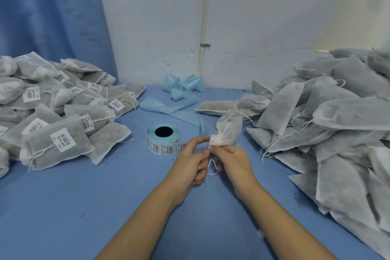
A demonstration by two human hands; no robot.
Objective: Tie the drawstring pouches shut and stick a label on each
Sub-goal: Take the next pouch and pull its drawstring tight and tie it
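Observation:
A grey-white drawstring pouch (229,131) hangs in front of me above the blue table (105,207), its gathered neck pointing toward me. My left hand (193,159) pinches the white drawstring (212,167) at the neck. My right hand (232,160) pinches the same string close beside it, and a loop of string dangles between the two hands. A roll of barcode labels (163,139) on blue backing stands just left of my hands.
A pile of labelled, tied pouches (54,112) fills the left side. A larger heap of unlabelled pouches (329,124) covers the right. Spent blue backing strip (179,95) lies crumpled against the white wall at the back.

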